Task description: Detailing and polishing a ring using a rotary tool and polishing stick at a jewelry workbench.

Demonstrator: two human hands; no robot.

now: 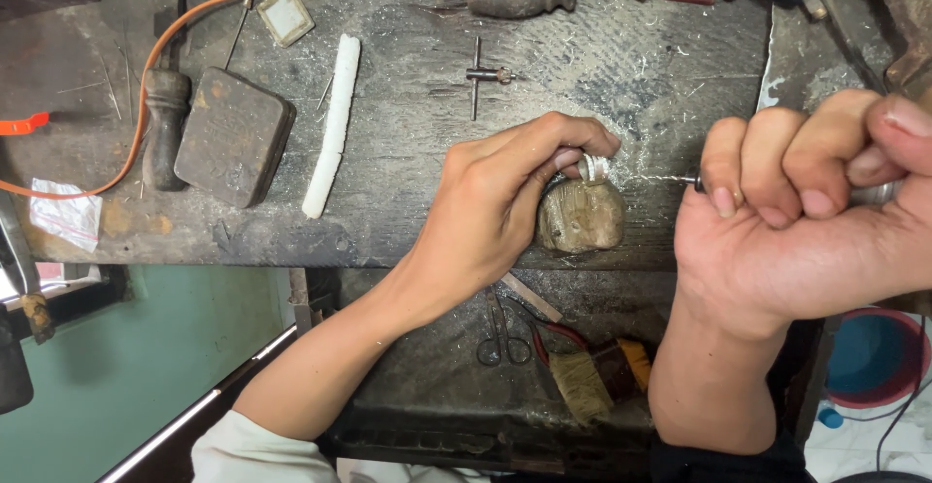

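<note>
Silver ring (594, 166) half hidden by left hand (505, 201), tool (695, 182) buried in right hand (806, 211)

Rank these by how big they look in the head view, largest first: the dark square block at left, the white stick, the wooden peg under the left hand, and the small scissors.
1. Dark square block.
2. White stick: longest, but thin.
3. Wooden peg: partly hidden by the left hand, so its full size is unsure.
4. Small scissors, which lie on a lower shelf, farther from the camera.

Two hands are working: left hand (495, 201), right hand (806, 240). Lying around are one white stick (332, 126) at ten o'clock, one scissors (502, 333) and one brush (597, 374) at six.
</note>
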